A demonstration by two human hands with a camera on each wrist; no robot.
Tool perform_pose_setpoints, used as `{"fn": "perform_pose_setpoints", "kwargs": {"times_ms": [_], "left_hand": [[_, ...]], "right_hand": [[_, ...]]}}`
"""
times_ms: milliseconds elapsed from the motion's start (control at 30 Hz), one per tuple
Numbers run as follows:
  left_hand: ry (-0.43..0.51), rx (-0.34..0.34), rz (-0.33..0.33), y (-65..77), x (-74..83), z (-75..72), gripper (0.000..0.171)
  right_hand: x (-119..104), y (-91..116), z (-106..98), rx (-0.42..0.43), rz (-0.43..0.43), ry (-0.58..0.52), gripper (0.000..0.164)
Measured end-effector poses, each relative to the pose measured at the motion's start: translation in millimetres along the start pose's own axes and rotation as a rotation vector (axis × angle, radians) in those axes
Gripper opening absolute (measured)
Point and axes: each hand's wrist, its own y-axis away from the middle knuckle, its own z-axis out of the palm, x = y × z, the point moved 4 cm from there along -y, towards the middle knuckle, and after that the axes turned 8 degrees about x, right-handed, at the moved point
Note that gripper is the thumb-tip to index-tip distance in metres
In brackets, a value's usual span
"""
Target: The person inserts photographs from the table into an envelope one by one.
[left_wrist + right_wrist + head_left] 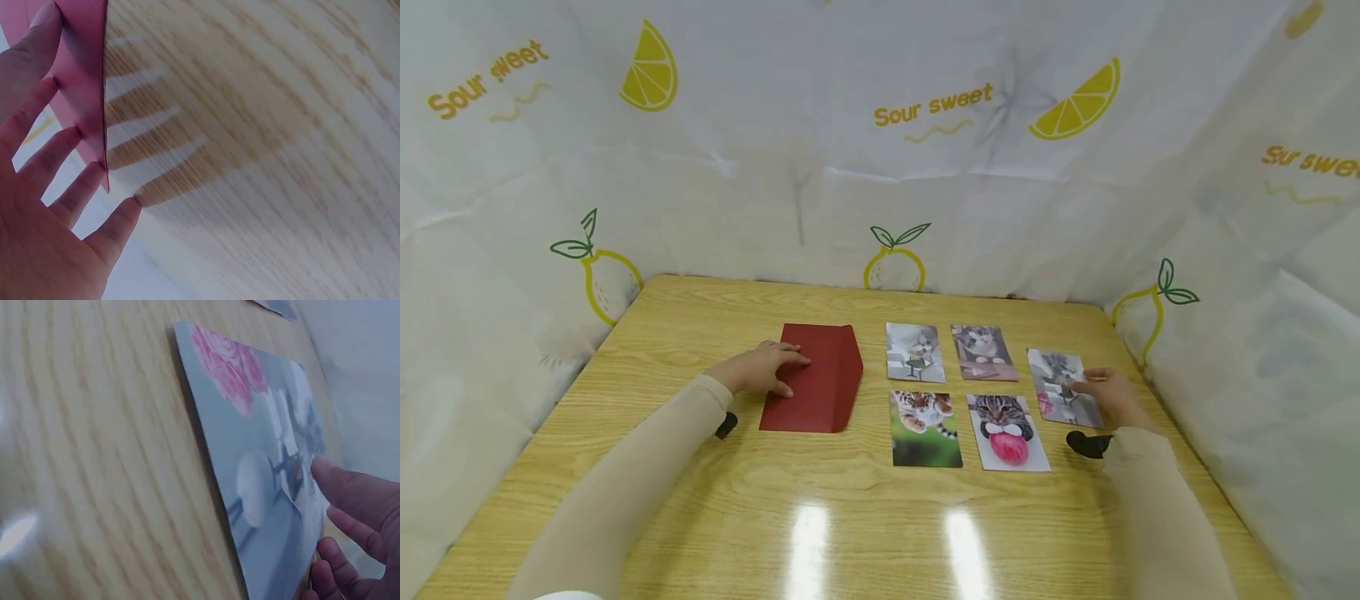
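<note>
A red envelope lies on the left part of the table, its pointed flap toward the right. My left hand rests on its left side with fingers spread; in the left wrist view the fingertips touch the red paper, and the little finger reaches the wood beside it. At the right, my right hand pinches the right edge of a grey cat photo card. The right wrist view has the thumb on the card's face and the other fingers curled at its edge. Pink flowers show in one corner.
Between the hands lie more cards in two rows: a grey picture, a cat at a table, a tiger cub and a cat with a pink ball. White lemon-print cloth surrounds the wooden table.
</note>
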Motion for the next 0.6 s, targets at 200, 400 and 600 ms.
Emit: {"fn": "perform_pose_setpoints", "kwargs": {"times_ms": [200,400,600], "left_hand": [[-0.001,0.004,0.008,0.5,-0.5,0.7,0.06],[0.01,0.008,0.004,1.2,-0.7,0.1,0.06],[0.003,0.007,0.003,1.2,-1.2,0.1,0.06]], "right_hand": [[-3,-2,6,0.08,0.088,-0.015,0.065],[-10,1,8,0.091,0.122,-0.028,0.062],[-12,2,8,0.102,0.137,-0.026,0.061]]}}
